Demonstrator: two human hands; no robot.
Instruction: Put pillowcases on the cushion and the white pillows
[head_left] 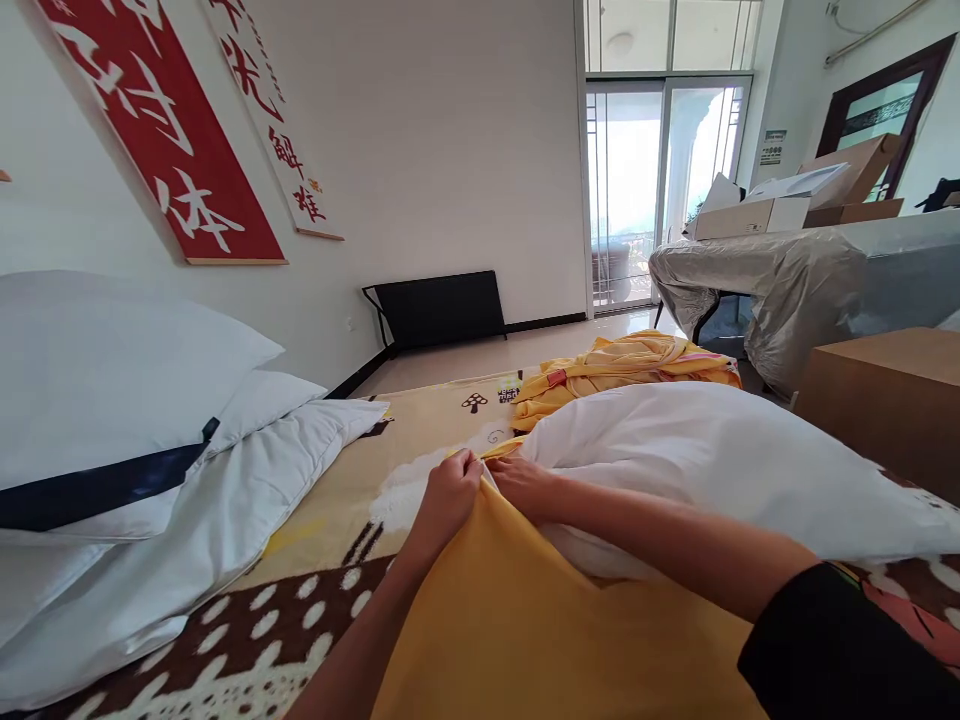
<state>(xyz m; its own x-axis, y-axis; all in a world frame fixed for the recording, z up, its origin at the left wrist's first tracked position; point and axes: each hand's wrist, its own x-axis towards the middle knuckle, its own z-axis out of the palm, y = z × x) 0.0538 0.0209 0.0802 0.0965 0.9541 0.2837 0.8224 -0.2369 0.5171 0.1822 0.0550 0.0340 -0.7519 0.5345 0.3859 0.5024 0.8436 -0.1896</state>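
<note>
A plain yellow pillowcase (pixel 517 620) stretches up from the bottom of the view to a peak between my hands. My left hand (pixel 452 492) is closed, its fingers pinching the edge of that cloth. Right beside it, my right hand (pixel 525 487) reaches in at the same edge, its fingertips partly hidden. A sliver of white shows between the two hands, and my right hand appears closed on a corner of the white pillow (pixel 697 450). The pillow lies to the right, under my right forearm, with part of it behind the yellow cloth.
A patterned blanket (pixel 330 540) covers the bed. White pillows (pixel 112 370) are piled at left. A crumpled yellow cloth (pixel 630 365) lies beyond the white pillow. At right stand a cardboard box (pixel 885 400) and plastic-wrapped furniture (pixel 787 280). A black folded panel (pixel 442 308) leans on the wall.
</note>
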